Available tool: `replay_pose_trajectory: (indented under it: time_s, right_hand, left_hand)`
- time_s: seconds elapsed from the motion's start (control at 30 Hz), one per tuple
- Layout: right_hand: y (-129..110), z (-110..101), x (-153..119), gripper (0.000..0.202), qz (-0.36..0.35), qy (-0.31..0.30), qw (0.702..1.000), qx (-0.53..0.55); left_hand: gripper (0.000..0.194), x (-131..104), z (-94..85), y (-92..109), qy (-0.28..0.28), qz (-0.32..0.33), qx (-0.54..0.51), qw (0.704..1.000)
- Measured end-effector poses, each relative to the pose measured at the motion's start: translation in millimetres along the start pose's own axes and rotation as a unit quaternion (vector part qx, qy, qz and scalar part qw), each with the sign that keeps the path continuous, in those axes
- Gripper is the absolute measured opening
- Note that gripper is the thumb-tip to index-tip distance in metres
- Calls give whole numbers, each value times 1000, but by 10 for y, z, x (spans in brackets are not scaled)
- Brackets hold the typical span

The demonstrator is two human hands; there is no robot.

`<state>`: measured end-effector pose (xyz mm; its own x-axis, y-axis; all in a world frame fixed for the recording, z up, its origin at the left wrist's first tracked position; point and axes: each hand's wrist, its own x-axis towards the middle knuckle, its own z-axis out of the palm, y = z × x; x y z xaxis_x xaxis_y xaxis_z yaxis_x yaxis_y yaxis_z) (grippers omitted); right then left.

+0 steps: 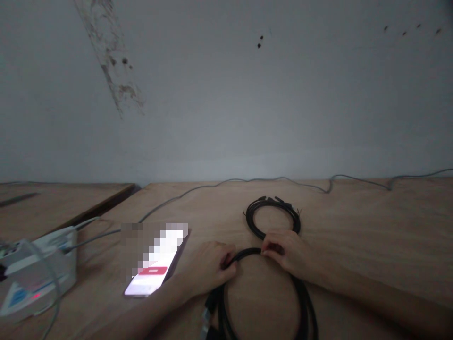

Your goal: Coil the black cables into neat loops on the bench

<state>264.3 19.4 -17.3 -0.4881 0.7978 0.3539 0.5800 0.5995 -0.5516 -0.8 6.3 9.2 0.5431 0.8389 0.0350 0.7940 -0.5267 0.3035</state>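
Observation:
A large coil of black cable [307,307] lies on the wooden table, its lower part cut off by the frame's bottom edge. My left hand [214,265] pinches the coil at its upper left. On the upper right of the same coil, my right hand [286,251] is closed with its thumb and fingertips on the cable. A connector with a metallic end [206,314] sits beside the coil's left side. Behind my right hand lies a smaller black cable coil [250,217], tied with thin twists, its plug ends at the top.
A lit phone [152,278] lies left of my left hand. A white power strip [46,278] with cords stands at the far left. One thin grey cable [198,188] runs along the table's back by the wall. The table [389,226] has a gap at its left.

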Motion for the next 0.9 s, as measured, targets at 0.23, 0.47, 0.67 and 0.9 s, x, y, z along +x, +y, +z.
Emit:
replay_pose_trajectory:
  time_s: [0.23,0.47,0.67,0.9]
  right_hand:
    - [-37,-69,16,6,8,2,999,-39]
    - [-9,-36,0,6,16,17,998,-53]
    - [27,-5,-4,7,-3,-7,995,-99]
    - [-56,-92,14,9,-68,-56,975,-202]
  left_hand:
    - [18,-1,-10,9,-1,0,-1,1000]
    - [20,-5,-31,37,2,-6,3,1000]
    - [21,1,-8,20,6,-5,6,1000]
    - [21,3,6,-1,3,-3,22,1000]
